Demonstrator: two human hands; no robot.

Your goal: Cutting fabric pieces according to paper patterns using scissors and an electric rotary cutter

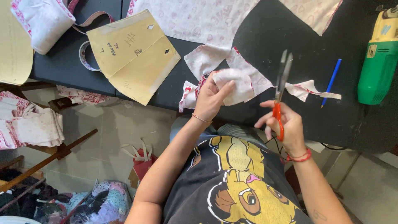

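My left hand (210, 97) pinches a small piece of white fabric with a red edge (237, 85) at the near edge of a black table (286, 37). My right hand (284, 124) grips orange-handled scissors (281, 85), blades pointing away and nearly closed, just right of the fabric piece. A larger sheet of white patterned cloth (199, 18) lies further back on the table. A thin fabric scrap (309, 89) lies to the right of the scissors.
A tan paper pattern piece (132, 56) hangs over the table's left edge. A blue pencil (331, 82) and a green and yellow power tool (379, 58) lie at the right. Folded fabric (31, 124) and scrap piles (99, 203) sit on the floor at left.
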